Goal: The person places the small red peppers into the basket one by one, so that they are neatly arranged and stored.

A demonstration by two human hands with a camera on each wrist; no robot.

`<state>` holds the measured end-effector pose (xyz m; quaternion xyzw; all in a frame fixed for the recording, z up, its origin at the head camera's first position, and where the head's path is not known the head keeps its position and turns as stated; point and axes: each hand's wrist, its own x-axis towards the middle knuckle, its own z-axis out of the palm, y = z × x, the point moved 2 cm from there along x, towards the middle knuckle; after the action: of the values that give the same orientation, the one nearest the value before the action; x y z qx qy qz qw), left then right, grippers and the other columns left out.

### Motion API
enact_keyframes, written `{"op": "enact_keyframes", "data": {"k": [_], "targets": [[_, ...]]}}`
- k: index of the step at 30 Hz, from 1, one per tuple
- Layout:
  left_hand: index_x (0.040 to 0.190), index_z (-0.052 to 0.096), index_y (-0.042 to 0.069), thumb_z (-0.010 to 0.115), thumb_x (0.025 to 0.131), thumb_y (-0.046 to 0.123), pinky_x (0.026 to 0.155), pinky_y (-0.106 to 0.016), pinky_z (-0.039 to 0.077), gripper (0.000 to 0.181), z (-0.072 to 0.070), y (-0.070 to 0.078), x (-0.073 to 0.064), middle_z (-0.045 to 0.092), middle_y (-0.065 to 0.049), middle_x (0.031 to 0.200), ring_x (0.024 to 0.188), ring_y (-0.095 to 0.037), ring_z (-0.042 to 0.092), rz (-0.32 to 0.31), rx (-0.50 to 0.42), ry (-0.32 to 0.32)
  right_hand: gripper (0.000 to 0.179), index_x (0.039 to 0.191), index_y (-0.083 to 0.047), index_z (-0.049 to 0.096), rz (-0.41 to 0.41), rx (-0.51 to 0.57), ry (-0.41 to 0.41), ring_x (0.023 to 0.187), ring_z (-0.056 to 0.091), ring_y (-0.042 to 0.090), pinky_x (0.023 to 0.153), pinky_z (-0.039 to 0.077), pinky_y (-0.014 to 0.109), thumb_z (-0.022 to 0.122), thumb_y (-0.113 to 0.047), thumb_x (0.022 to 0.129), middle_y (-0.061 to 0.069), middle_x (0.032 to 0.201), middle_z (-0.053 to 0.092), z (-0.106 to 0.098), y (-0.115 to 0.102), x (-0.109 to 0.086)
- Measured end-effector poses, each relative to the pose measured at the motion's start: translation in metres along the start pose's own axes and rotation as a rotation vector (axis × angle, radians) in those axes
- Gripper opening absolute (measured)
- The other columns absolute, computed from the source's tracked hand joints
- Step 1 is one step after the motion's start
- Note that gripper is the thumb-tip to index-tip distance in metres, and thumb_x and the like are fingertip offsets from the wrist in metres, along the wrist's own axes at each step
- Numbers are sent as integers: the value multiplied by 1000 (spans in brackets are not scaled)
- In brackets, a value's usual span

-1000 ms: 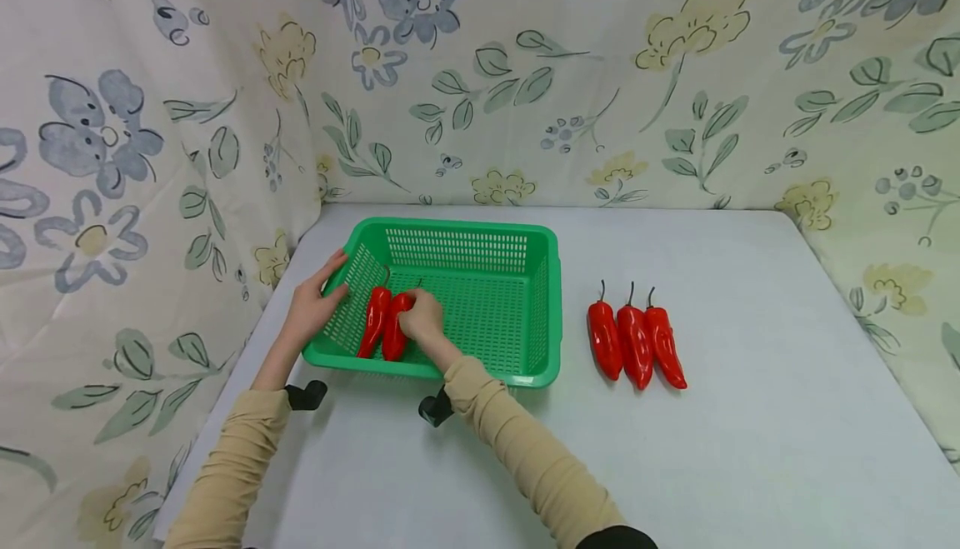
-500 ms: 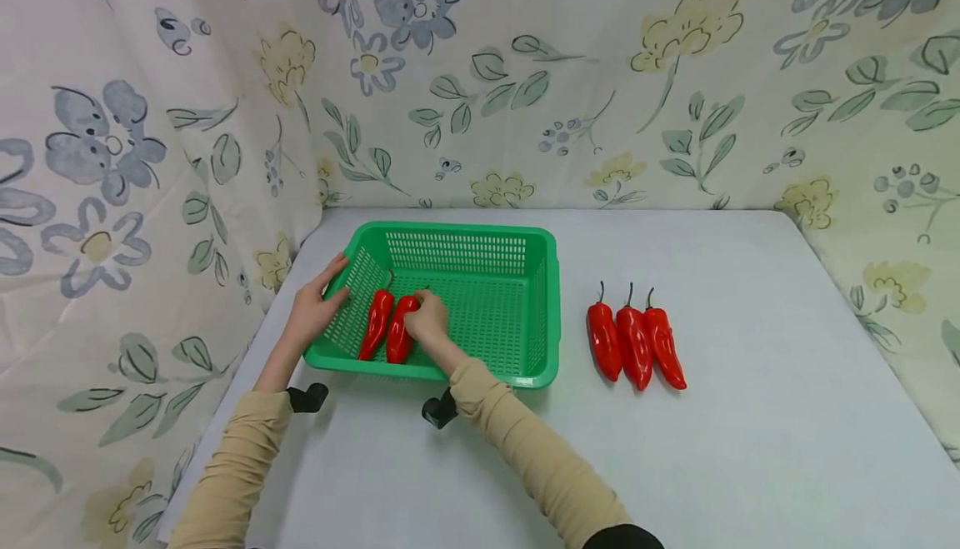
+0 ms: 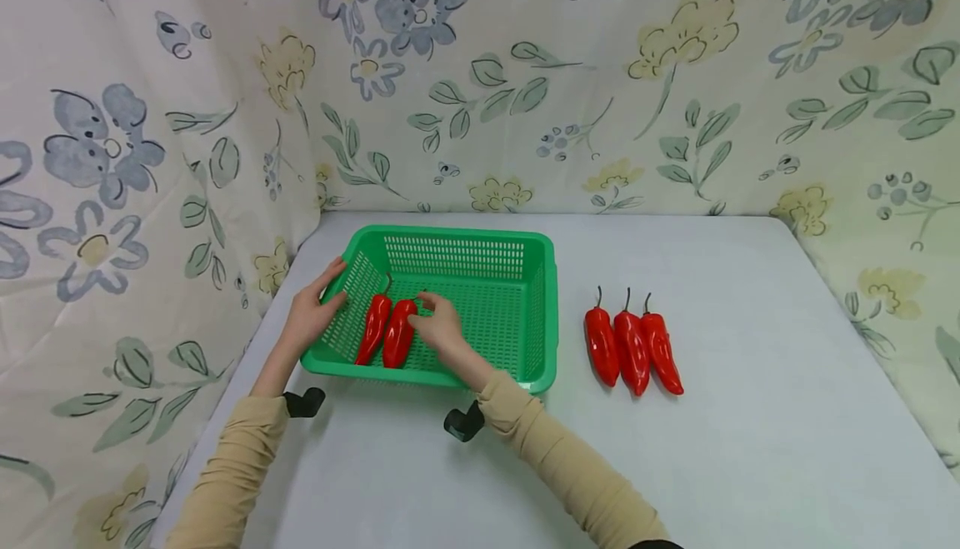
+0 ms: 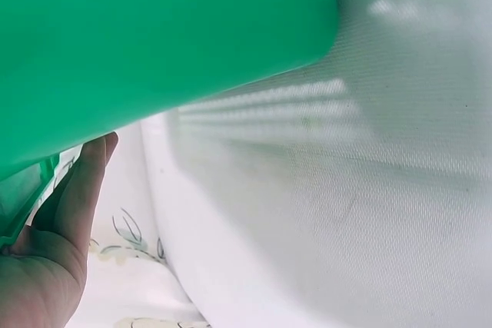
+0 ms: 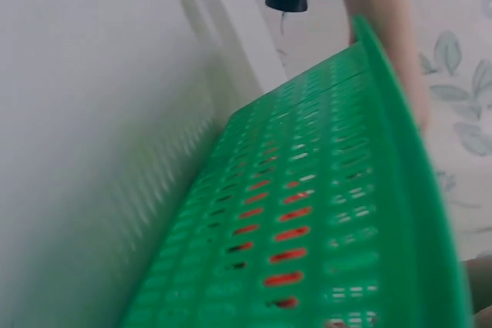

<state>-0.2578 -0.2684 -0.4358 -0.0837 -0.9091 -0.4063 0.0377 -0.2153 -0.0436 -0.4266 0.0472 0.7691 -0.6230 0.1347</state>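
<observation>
A green plastic basket point(image 3: 480, 237) with slotted walls stands on the white table. My left hand point(image 3: 306, 316) holds its left rim, thumb on the inner side and fingers outside; the left wrist view shows those fingers point(image 4: 86, 190) along the outer wall. Two red chili peppers lie side by side in the basket's left part, the left pepper point(image 3: 372, 329) leaning near the side wall and the right pepper point(image 3: 400, 336) beside it. Over the basket floor, just right of that second pepper, my right hand point(image 3: 444, 328) has its fingers loosely bent with nothing held.
Three more red chili peppers point(image 3: 632, 351) lie in a row on the table point(image 3: 750, 416), right of the basket. Floral cloth point(image 3: 480, 116) hangs behind the table and along its left side. Each wrist carries a small black camera mount point(image 3: 463, 421).
My right hand has let go of the second pepper and drawn away to the right. That pepper now lies slightly apart from the first. The left hand stays on the rim.
</observation>
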Motion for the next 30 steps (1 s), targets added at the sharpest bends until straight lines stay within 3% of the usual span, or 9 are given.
{"op": "enact_keyframes", "data": {"k": [11,30], "targets": [[146,36,8,51,96,9,110,-59,27,53,0,2,-1,28,-6,156,142,-38,25,11,-11,-1,51,141,-9,44,-87,71,-129,126,49,33,97,48,43,59,-17,93,15,142,47,-36,-13,-30],[146,37,8,52,95,8,109,-60,28,53,-2,0,-2,29,-7,156,141,-39,26,19,-9,3,54,144,-16,40,-179,73,-166,129,50,25,105,42,45,60,-21,93,5,142,49,-86,-27,-62]]}}
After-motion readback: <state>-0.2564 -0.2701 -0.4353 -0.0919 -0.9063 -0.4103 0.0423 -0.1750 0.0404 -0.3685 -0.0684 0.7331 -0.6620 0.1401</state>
